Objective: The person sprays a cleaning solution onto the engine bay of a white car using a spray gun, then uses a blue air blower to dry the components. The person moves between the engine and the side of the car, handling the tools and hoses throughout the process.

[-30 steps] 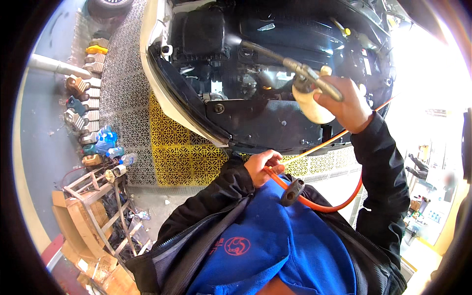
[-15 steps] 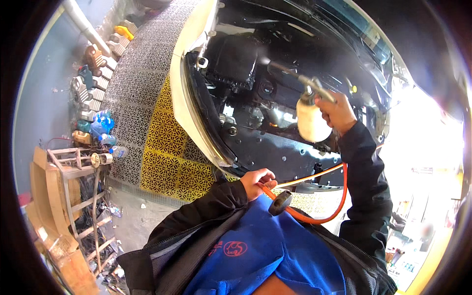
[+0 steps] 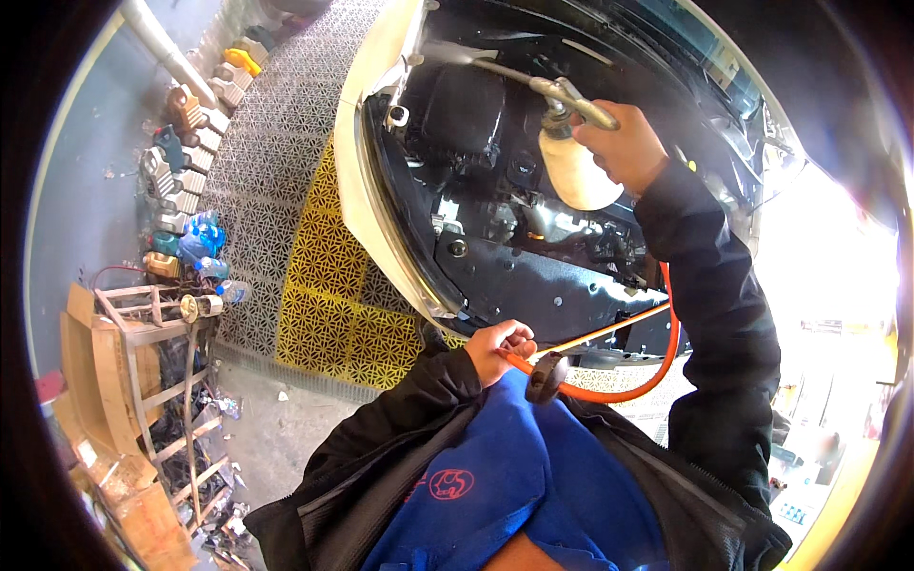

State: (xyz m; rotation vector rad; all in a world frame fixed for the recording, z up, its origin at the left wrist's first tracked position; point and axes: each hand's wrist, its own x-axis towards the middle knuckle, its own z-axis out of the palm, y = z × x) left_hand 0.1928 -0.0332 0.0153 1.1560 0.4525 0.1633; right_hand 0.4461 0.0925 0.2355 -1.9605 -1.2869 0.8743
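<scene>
Clasped — metal spray gun with cream rounded bottle [image 3: 573, 169], in the right hand [image 3: 624, 147].
It hangs over the black engine bay [image 3: 519, 278], nozzle [image 3: 500, 69] toward the left edge — left hand [image 3: 497, 352] curled round flexible orange hose [image 3: 609, 397].

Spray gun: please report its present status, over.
Right grip closed on spray gun. Pale mist at nozzle, over engine bay. Left grip closed on orange hose; hose loops between both arms.

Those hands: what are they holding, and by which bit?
The right hand holds a spray gun by its rear handle, above the pale bottle. The left hand holds the orange hose; whether at its end is hidden.
</scene>
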